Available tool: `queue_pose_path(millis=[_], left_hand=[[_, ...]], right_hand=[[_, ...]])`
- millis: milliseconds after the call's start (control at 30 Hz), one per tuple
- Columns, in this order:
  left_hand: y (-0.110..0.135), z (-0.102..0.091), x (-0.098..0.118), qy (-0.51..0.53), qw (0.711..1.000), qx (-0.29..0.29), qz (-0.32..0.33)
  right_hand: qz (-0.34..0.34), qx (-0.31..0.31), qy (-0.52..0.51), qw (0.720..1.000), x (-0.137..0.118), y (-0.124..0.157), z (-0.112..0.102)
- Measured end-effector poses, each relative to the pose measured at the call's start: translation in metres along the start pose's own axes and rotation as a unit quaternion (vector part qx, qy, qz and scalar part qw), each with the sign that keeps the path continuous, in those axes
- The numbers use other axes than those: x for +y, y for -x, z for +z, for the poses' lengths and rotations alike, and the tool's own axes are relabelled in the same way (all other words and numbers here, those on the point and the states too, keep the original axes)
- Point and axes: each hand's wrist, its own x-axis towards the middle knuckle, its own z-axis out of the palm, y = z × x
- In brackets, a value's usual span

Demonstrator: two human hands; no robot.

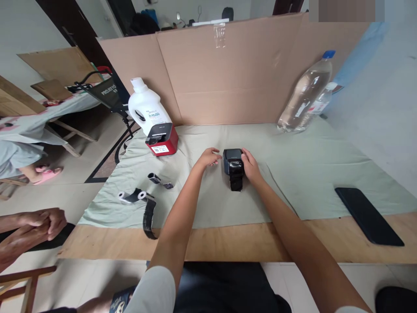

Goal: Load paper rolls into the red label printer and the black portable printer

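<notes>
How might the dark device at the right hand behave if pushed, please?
The dark device would probably slide rather than roll, given its boxy body. Its black strip would likely bend, being thin and ribbon-like.

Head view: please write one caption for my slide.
Right hand on a boxy black device with a glossy black strip, left hand empty beside it.

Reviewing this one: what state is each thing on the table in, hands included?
Black device: dark strip out at the front
Left hand: open, beside the device, contact unclear
Right hand: against the device's right side
Red box: standing, lid position unclear
Jug: upright, capped
Large bottle: upright, capped
Small bottle: upright, capped
Three rolls: partly unwound
Phone: flat, dark
</notes>
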Motion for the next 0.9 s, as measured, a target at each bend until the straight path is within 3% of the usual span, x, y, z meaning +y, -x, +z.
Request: queue_pose_path(millis=[100,233,500,667,900], left_hand=[[-0.015,-0.001,-0.006,0.014,0.998,-0.065,-0.013],[-0.025,-0.002,-0.019,0.048,0.994,-0.101,-0.013],[-0.022,0.005,-0.01,0.049,0.994,-0.091,-0.045],[-0.019,0.008,-0.008,0.029,0.996,-0.069,-0.054],[-0.006,-0.004,0.0,0.002,0.994,-0.113,-0.002]], right_hand=[[-0.007,0.024,-0.007,1.0,0.004,0.008,0.002],[-0.005,0.028,0.012,1.0,0.003,0.011,0.003],[0.046,0.038,0.042,0.997,0.0,0.015,0.007],[0.04,0.042,0.043,0.997,0.001,0.015,0.008],[0.035,0.04,0.031,0.998,0.002,0.014,0.007]])
